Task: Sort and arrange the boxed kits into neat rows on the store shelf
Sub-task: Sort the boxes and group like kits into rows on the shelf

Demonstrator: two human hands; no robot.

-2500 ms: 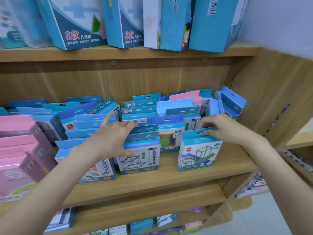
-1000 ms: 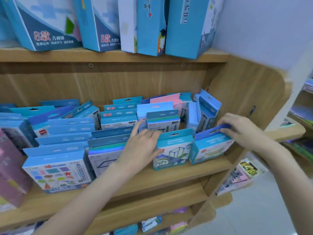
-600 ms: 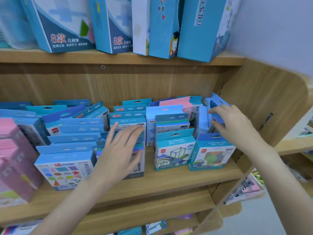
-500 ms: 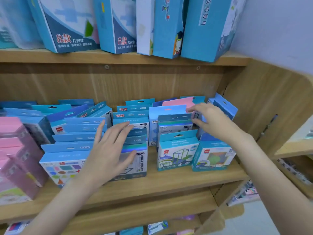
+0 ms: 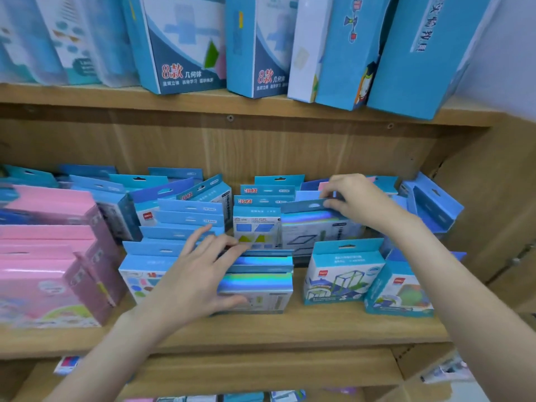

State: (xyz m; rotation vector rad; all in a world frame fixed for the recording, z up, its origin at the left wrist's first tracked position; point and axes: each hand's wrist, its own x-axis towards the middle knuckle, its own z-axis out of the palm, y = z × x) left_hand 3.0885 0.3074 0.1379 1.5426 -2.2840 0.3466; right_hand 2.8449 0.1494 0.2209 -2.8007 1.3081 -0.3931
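Observation:
Small blue boxed kits with hang tabs stand in rows on the wooden middle shelf [image 5: 261, 329]. My left hand [image 5: 200, 274] lies flat with spread fingers on the front iridescent-topped kit [image 5: 258, 288] in the middle row. My right hand [image 5: 356, 198] pinches the hang tab of another iridescent-topped kit [image 5: 313, 227] farther back and holds it slightly raised. Two kits stand at the front right: one with a frame picture [image 5: 339, 274] and one with coloured shapes [image 5: 403, 288]. Loose blue kits [image 5: 432, 201] lean at the back right.
Pink boxes [image 5: 49, 256] fill the shelf's left end. Tall blue boxes [image 5: 185, 44] stand on the upper shelf. The wooden side panel [image 5: 493, 198] closes the right end. More packs show on the lower shelf [image 5: 246, 397].
My right hand left the front right kit, reached back and took hold of the iridescent-topped kit's tab. My left hand moved from the frame-picture kit onto the front middle kit.

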